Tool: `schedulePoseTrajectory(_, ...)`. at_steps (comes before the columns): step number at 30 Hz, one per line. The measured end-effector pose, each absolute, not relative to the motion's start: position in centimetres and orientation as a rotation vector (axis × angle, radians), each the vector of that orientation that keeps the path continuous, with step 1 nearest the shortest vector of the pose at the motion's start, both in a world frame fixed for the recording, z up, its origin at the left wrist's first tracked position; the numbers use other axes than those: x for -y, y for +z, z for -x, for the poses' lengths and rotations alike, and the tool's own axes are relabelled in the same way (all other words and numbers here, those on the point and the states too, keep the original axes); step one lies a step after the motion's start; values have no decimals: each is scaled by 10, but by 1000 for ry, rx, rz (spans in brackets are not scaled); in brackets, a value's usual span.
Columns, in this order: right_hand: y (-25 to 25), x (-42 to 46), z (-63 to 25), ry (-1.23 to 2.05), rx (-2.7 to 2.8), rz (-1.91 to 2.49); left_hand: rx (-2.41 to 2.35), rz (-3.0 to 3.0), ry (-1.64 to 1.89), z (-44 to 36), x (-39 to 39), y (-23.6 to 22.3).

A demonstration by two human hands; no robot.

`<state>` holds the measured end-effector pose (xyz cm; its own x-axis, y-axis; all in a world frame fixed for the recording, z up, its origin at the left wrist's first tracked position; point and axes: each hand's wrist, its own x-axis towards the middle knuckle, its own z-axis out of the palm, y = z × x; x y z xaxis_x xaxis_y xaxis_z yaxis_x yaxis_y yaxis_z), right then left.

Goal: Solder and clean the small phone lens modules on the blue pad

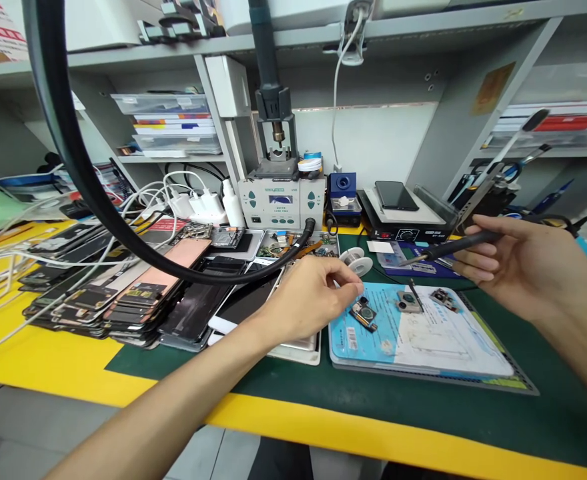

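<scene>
My right hand [516, 270] holds a soldering iron [461, 245] by its dark grip, the metal tip pointing left above the bench. My left hand [316, 293] is closed in a pinch, and whatever lies between its fingertips is hidden. Just behind those fingers is a spool of solder wire [357, 262]. Close below them lies a small phone camera module [363, 313] on a blue and white pad [443, 343]. Two more camera modules rest farther right on the pad, a grey one [410, 301] and a dark one [444, 300].
Stacks of phone parts [138, 300] cover the left side, crossed by white cables. A black hose [88, 193] arches across the near left. At the back stand a hot air station [283, 203], a blue stand [343, 193] and a heating plate [408, 213] bearing a phone [396, 195].
</scene>
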<state>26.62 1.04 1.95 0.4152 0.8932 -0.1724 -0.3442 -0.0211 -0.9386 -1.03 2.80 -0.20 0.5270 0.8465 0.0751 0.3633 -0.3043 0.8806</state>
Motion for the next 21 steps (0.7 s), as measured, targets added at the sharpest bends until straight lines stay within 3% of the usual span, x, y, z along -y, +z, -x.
schedulePoseTrajectory(21, 21, -10, -264, 1068, 616, 1200, -970, -2046, 708, 10, -26, -6)
